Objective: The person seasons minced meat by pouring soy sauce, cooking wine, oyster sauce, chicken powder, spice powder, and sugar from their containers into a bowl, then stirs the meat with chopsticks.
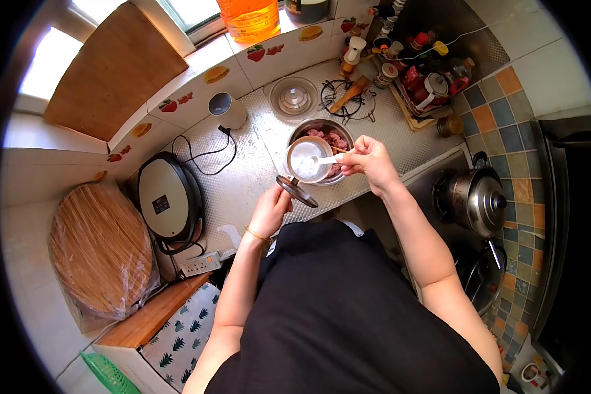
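Observation:
My right hand pinches a small white spoon, its tip over a round container with white contents. That container overlaps the near left part of a metal bowl holding pieces of raw meat; whether it rests on the bowl or stands before it, I cannot tell. A thin brown stick, perhaps a chopstick, shows among the meat. Closed round a dark-rimmed lid, my left hand holds it tilted just below the container.
Behind the bowl lie a clear lid and a wire rack with a wooden spatula. Seasoning bottles crowd the back right corner. At right a lidded pot stands on the stove. An electric griddle and a grey cup are left.

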